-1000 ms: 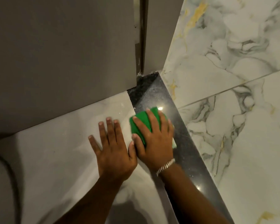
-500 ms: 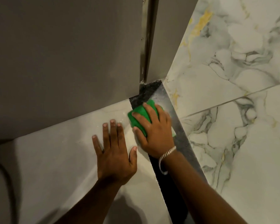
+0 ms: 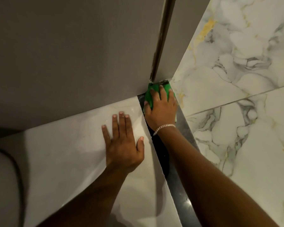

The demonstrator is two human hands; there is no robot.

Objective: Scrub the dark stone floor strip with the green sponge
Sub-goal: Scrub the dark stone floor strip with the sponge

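Observation:
A narrow dark stone floor strip (image 3: 182, 192) runs from the bottom of the view up to the foot of a grey wall. At its far end my right hand (image 3: 161, 108) presses the green sponge (image 3: 150, 95) flat onto the stone, fingers spread over it, a silver bracelet on the wrist. The sponge's far edge touches the corner where the wall panels meet. My left hand (image 3: 123, 141) lies flat, fingers apart, on the pale tile (image 3: 64, 154) just left of the strip and holds nothing. My right forearm hides the middle of the strip.
A grey wall (image 3: 72, 54) with a vertical metal joint (image 3: 161, 38) rises behind the strip's end. White marble tiles (image 3: 236, 128) with grey and gold veins lie to the right. A rounded white fixture (image 3: 0, 185) sits at the lower left edge.
My right hand has pushed the sponge forward along the strip, from mid-strip to the wall corner. My left hand has stayed flat on the pale tile.

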